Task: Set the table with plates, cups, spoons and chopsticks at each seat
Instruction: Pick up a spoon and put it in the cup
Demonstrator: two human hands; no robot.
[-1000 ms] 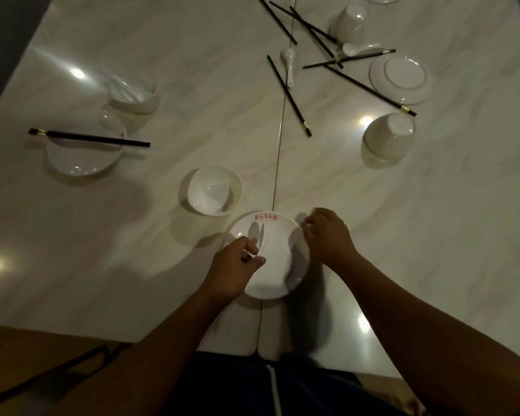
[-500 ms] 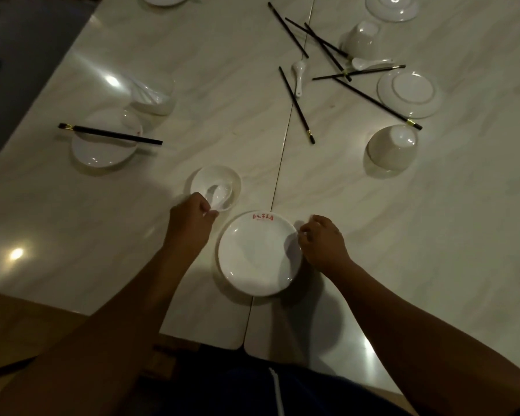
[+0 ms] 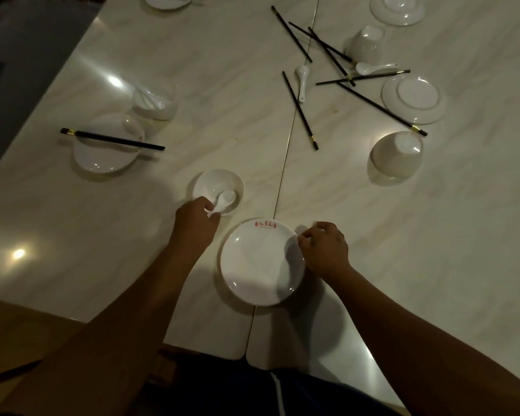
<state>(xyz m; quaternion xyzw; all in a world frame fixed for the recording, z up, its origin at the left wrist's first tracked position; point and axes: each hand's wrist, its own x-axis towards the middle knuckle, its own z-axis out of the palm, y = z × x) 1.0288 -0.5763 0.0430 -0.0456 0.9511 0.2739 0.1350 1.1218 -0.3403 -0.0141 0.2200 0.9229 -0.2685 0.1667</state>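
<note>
A white plate (image 3: 260, 259) with red lettering lies at the table's near edge. Just beyond it to the left stands a small white bowl (image 3: 215, 183) with a white spoon (image 3: 225, 200) resting in it. My left hand (image 3: 195, 219) pinches the spoon's handle at the bowl's near rim. My right hand (image 3: 324, 250) touches the plate's right rim with curled fingers. Loose black chopsticks (image 3: 300, 111) and two more spoons (image 3: 301, 82) lie scattered at the far middle. An upturned cup (image 3: 397, 157) stands to the right.
At the left seat, a plate (image 3: 102, 159) carries a pair of chopsticks (image 3: 111, 139), with a bowl (image 3: 153, 100) behind it. Further right lie an upturned plate (image 3: 413, 100), a tipped cup (image 3: 365, 45) and another plate (image 3: 397, 9). A seam (image 3: 285, 163) runs down the table.
My left hand carried the spoon off the near plate and set it into the small bowl. My right hand stayed at the plate's right rim.
</note>
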